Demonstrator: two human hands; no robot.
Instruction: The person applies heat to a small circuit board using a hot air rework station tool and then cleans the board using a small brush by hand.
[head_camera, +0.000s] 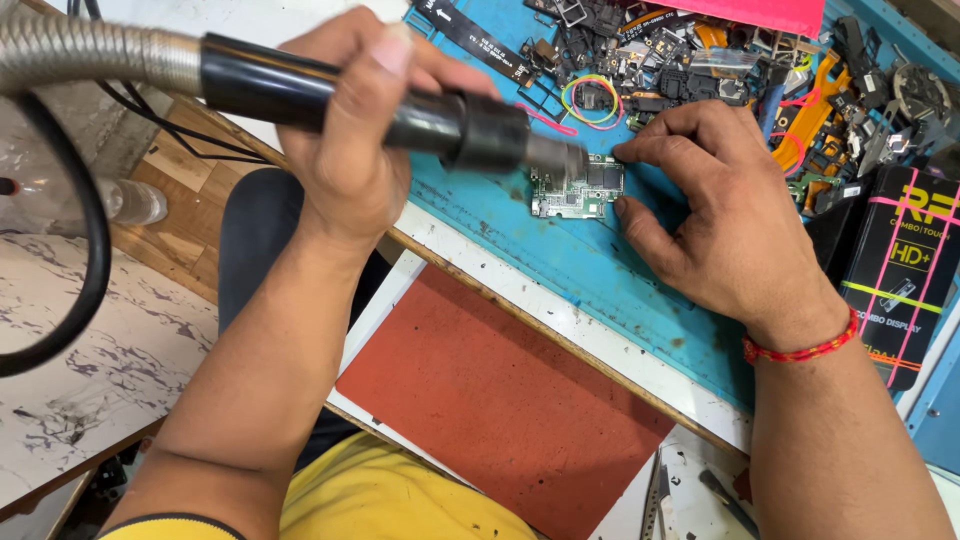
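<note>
Left fingers clenched round the black handle of a hot-air rework wand, thumb laid along the top, left hand cocked at the wrist. Metal nozzle aimed down at the upper left corner of a small green circuit board; whether touching or just above cannot be told. Braided metal hose running off the wand's back end to the upper left.

Right fingers pressed on the board's right edge, forefinger at the top corner, thumb at the lower one, pinning rather than lifting. Right hand spread flat behind them, a red thread band at the wrist.

Board lying flat on the blue work mat on the bench, directly between the two sets of fingers: nozzle at its left, right fingertips at its right.

Judged from this: best done with the nozzle kept close and square to the one spot, never resting, and with the pinning fingertips held to the far edge, clear of the hot stream. Light pressure only, so as not to flex the board.

Beyond the board, a heap of salvaged phone parts, ribbon cables and coloured rubber bands. Black box with pink and yellow stripes at the right. Red mat on a lower shelf near the body, clear plastic bottle on the floor at left.
</note>
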